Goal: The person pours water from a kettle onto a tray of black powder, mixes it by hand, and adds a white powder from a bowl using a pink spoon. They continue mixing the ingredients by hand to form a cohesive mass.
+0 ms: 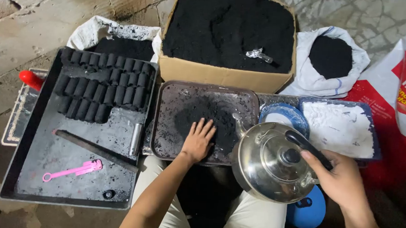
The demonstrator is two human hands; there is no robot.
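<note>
Two hands are seen at work over a dark tray [163,126] on the floor. The left hand [197,139] is laid flat, fingers spread wide open, pressed palm-down onto the pile of black powder [207,116] in the middle of that tray, with nothing gripped. The right hand [341,181] is closed around the black handle [308,148] of a shiny steel kettle [267,164], which is held just right of the tray with its spout [238,122] pointed at the powder pile and reaching over the tray's right edge.

Left of that, a bigger black tray [32,166] is set down, with three rows of black cylindrical briquettes [106,84] lined up at its far end. A metal tube [135,139], a long dark rod [96,150] and a pink plastic tool [75,170] are laid lower down in it. Something red [30,79] is poking out past its left side.

Behind the trays, a cardboard box [223,76] filled with black powder is parked, with a white sack [95,29] of the same stuff on its left and another white sack [314,75] on its right. A blue bowl [285,114] and a blue tray of white powder [339,127] are placed just right of the kettle. A blue lid-like thing [310,212] is partly hidden under the kettle.
</note>
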